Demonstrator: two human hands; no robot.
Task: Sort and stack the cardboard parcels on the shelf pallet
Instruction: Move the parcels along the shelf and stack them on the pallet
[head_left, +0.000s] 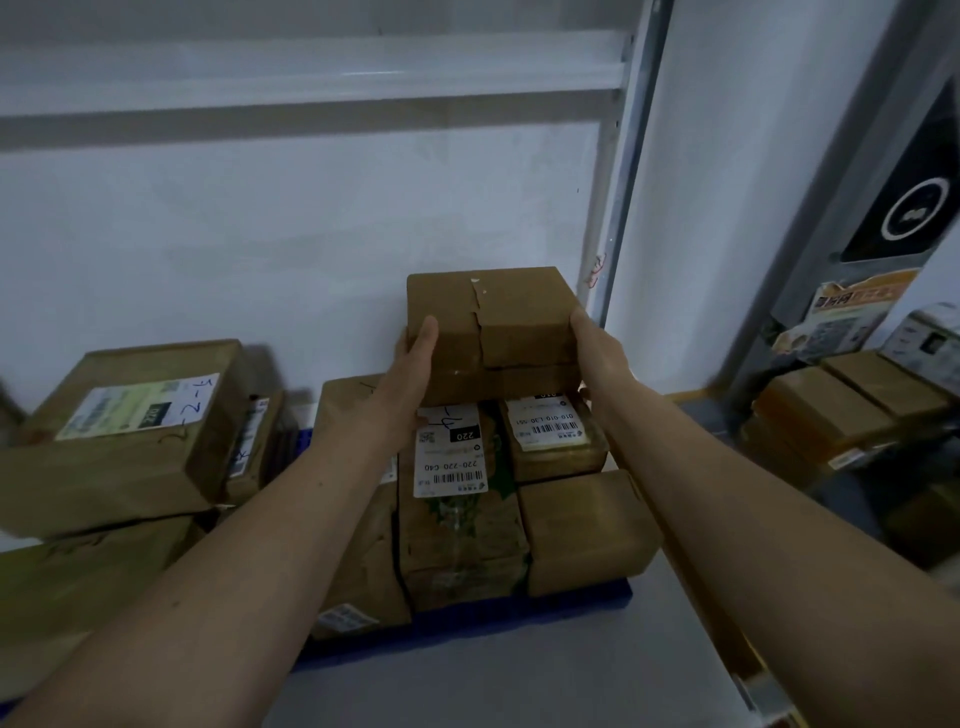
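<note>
Gripping a small brown parcel (493, 317) from both sides, the two hands hold it at the back of the stack, close to the white wall (291, 218). The left hand (415, 358) has its thumb up the near face and its fingers wrapped round the left edge; the right hand (589, 338) presses against the right side, its fingers hidden behind the box. This parcel sits on or just above another flat carton (498, 384); contact cannot be told. Below lie a labelled parcel marked 220 (457, 499), a second labelled parcel (553, 441) to its right, and a plain carton (587, 530) nearer the camera. All rest on a blue pallet (467, 623). Well apart to the left, a large tilted parcel (130, 431) leans on other boxes. A grey shelf upright (623, 171) rises on the right.
</note>
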